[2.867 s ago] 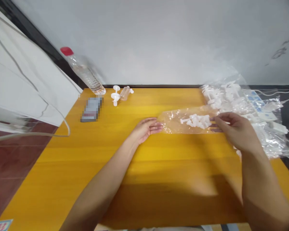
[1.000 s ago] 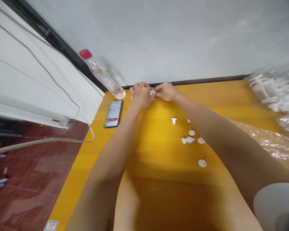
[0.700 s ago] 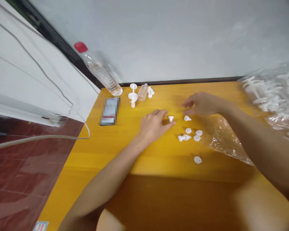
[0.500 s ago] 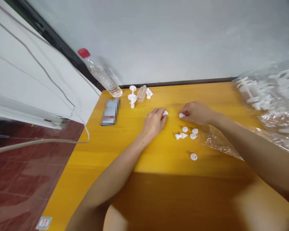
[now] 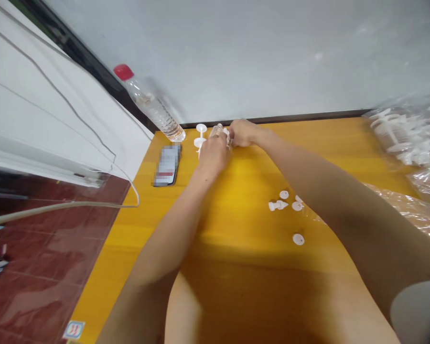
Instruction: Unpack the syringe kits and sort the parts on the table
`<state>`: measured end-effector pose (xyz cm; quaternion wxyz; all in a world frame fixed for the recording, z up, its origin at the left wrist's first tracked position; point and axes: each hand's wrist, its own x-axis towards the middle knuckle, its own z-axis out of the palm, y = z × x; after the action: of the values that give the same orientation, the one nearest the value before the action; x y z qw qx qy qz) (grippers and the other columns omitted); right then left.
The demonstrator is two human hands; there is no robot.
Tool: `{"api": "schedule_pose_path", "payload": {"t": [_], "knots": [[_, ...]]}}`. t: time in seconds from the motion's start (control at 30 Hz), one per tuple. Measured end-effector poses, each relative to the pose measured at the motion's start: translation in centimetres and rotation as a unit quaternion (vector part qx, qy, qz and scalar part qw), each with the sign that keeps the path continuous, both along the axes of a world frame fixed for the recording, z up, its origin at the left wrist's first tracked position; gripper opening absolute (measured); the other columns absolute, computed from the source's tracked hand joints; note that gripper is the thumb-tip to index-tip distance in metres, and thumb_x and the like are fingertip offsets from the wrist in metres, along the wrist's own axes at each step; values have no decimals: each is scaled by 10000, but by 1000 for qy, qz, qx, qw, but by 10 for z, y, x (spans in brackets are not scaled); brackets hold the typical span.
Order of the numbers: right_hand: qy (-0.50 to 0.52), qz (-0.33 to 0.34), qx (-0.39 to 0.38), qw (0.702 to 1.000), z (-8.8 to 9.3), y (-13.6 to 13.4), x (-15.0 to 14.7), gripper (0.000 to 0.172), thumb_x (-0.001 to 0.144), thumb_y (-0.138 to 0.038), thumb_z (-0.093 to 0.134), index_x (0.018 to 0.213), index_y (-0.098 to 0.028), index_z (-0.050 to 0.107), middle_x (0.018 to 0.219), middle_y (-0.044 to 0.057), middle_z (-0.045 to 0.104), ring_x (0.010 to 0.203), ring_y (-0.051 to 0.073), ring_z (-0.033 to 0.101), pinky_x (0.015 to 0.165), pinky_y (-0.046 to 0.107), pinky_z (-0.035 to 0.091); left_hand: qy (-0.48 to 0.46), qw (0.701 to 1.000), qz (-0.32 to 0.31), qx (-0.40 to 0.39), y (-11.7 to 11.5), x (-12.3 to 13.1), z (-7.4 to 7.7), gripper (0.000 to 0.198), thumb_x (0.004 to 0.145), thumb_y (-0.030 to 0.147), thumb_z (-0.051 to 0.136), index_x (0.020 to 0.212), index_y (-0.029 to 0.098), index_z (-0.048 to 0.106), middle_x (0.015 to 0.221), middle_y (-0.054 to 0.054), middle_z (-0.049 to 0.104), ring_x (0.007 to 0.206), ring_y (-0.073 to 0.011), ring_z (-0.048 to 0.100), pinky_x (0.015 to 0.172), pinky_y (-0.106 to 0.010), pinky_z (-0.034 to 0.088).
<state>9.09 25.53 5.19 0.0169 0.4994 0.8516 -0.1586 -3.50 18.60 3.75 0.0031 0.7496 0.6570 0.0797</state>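
My left hand (image 5: 214,152) is at the back of the table with its fingers curled. It partly covers a small ribbed clear bottle (image 5: 217,129) and a white plastic piece with round discs on a stem (image 5: 200,142). Just to its right, my right hand (image 5: 242,133) is closed, knuckles toward the wall. Between the hands lie small white plastic parts (image 5: 226,133). What either hand grips is hidden by the fingers. Nearer me lie a white pointed nozzle-like part (image 5: 278,205) and several small white discs (image 5: 298,239), one partly behind my right forearm.
A water bottle with a red cap (image 5: 154,112) stands at the back left, with a phone (image 5: 167,165) in front of it. At the right are clear plastic bags (image 5: 401,134) of white parts. A cable (image 5: 75,203) hangs beyond the table's left edge.
Both hands have moved back and left to the small white parts by the clear bottle. Earlier, my left hand held a white pointed piece and my right a small white disc, farther apart.
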Motion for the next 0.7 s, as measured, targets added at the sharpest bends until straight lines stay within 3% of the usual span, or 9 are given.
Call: {"api": "schedule_pose_path", "payload": {"t": [0.13,0.23,0.33,0.43,0.47,0.53,0.6,0.7], "knots": [[22,-18,23,999,6,-11,15,325,863,-274,757,1149,-120,756,1056,115,745,1065,268,680,882,313,505,-48,998,-7,32,-15,-3,-1,352,951,167,632,1300,124,658,1218,-177,735,1117,-350,710,988,-479,538],[45,-7,12,999,22,-44,59,398,884,-320,738,1237,-137,742,1089,103,749,1014,247,690,877,316,504,-152,984,-75,55,-56,0,2,325,950,263,680,1265,184,685,1160,-102,749,947,-260,736,935,-417,563],[14,18,-101,995,38,-93,111,350,856,-325,752,1171,-173,776,1025,70,761,840,194,686,766,289,488,-226,950,-213,-45,-107,18,4,387,911,446,748,1224,221,723,1111,-63,760,834,-209,724,852,-370,590],[23,61,-181,981,40,-138,142,181,841,-301,720,992,-232,792,894,19,741,718,151,628,655,264,425,-210,928,-286,-116,-140,40,-1,370,903,410,766,1225,230,738,1153,-75,749,882,-229,723,852,-392,593],[32,76,-188,979,38,-148,145,115,847,-264,688,906,-235,782,822,2,718,687,137,598,636,259,398,-200,928,-289,-121,-144,45,-4,282,925,342,740,1184,231,753,1130,-73,749,886,-231,722,850,-393,589],[39,95,-180,978,30,-159,145,151,842,-177,627,738,-216,729,683,-20,648,632,115,532,612,257,349,-194,931,-285,-119,-144,45,-8,146,946,215,677,1049,229,779,1017,-59,749,843,-214,714,813,-369,580],[47,94,-147,984,23,-157,138,208,839,-135,602,657,-195,685,626,-25,612,606,104,501,609,257,333,-211,936,-264,-103,-134,34,-9,154,940,161,642,972,225,778,920,-46,732,784,-187,697,765,-328,565],[77,61,-71,993,14,-130,119,155,883,-163,612,811,-187,747,769,1,707,681,119,581,661,248,382,-261,946,-184,-56,-110,4,-7,148,930,197,636,981,206,775,931,-53,733,792,-170,697,763,-290,556]]}}
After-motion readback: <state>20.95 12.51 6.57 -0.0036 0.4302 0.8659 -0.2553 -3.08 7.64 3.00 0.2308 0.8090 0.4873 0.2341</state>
